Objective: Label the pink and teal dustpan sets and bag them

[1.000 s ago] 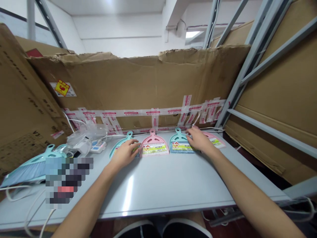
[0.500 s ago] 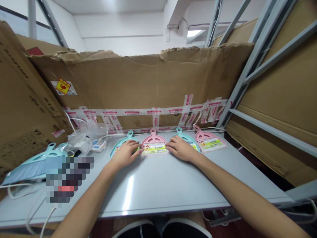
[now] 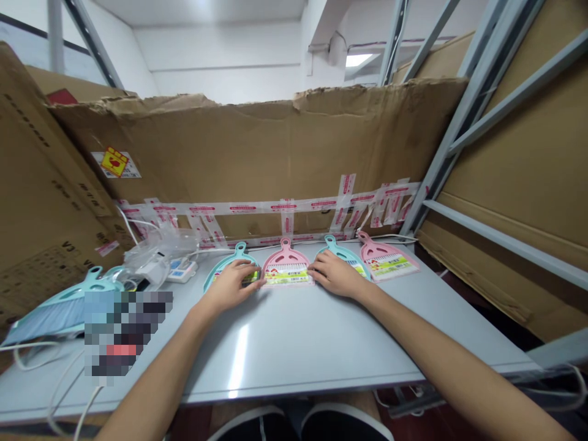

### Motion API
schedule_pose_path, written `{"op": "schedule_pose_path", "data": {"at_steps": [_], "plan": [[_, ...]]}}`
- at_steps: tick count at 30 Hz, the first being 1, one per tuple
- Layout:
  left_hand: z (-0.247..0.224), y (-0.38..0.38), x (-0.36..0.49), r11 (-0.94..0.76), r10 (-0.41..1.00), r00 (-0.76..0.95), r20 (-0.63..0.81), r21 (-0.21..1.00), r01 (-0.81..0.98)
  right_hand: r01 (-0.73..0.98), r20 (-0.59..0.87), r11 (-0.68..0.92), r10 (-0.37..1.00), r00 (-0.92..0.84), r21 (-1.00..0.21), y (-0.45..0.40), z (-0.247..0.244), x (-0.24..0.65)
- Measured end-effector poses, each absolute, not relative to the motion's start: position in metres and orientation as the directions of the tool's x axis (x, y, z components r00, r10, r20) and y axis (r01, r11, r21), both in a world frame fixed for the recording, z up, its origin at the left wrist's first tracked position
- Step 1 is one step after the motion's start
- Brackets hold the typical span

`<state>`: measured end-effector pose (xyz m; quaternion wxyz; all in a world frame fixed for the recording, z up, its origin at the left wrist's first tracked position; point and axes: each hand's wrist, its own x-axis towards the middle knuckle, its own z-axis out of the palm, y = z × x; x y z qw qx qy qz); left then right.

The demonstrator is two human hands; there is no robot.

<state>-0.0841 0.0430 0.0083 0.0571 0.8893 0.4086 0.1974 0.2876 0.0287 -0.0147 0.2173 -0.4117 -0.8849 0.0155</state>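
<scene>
Four small dustpan-and-brush sets lie in a row at the back of the grey table. My left hand rests over the left teal set, its fingers apart and its thumb near the pink set in the middle. My right hand lies on the second teal set, fingers spread, with fingertips at the right edge of the middle pink set. Another pink set lies at the right end, untouched. Part of each teal set is hidden under a hand.
At the left are a larger teal dustpan with brush, clear plastic bags, a white device, cables and a pixelated patch. A cardboard wall stands behind the table, metal shelf bars at the right.
The middle pink set sits very slightly further right relative to my left hand. Both hands stay almost in place; the view has shifted slightly.
</scene>
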Motion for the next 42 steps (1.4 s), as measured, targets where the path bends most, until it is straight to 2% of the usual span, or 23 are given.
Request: {"op": "schedule_pose_path", "data": {"at_steps": [4, 10, 15, 17, 23, 32, 37, 42], "plan": [[0.005, 0.048, -0.098, -0.641, 0.763, 0.583, 0.279, 0.209, 0.739, 0.720, 0.365, 0.661, 0.737, -0.569, -0.213, 0.026, -0.013, 0.289], [-0.003, 0.059, -0.131, -0.446, 0.880, 0.407, 0.246, 0.131, 0.885, 0.709, 0.373, 0.667, 0.733, -0.569, -0.229, 0.027, -0.014, 0.291], [-0.007, 0.059, -0.139, -0.275, 0.961, 0.257, 0.106, 0.234, 0.932, 0.699, 0.385, 0.676, 0.724, -0.573, -0.231, 0.027, -0.014, 0.290], [-0.006, 0.058, -0.136, -0.268, 0.963, 0.259, 0.070, 0.250, 0.930, 0.697, 0.388, 0.678, 0.722, -0.573, -0.232, 0.028, -0.015, 0.290], [-0.005, 0.055, -0.125, -0.290, 0.957, 0.276, 0.094, 0.209, 0.934, 0.694, 0.400, 0.683, 0.716, -0.572, -0.229, 0.031, -0.017, 0.293], [-0.013, 0.053, -0.114, -0.368, 0.927, 0.325, 0.186, 0.294, 0.882, 0.720, 0.386, 0.655, 0.740, -0.551, -0.228, 0.032, -0.014, 0.302], [-0.017, 0.052, -0.107, -0.362, 0.931, 0.326, 0.166, 0.283, 0.888, 0.736, 0.379, 0.638, 0.754, -0.536, -0.228, 0.034, -0.013, 0.307], [-0.022, 0.053, -0.100, -0.385, 0.919, 0.336, 0.205, 0.283, 0.879, 0.772, 0.348, 0.609, 0.775, -0.528, -0.184, 0.034, -0.008, 0.309]]}}
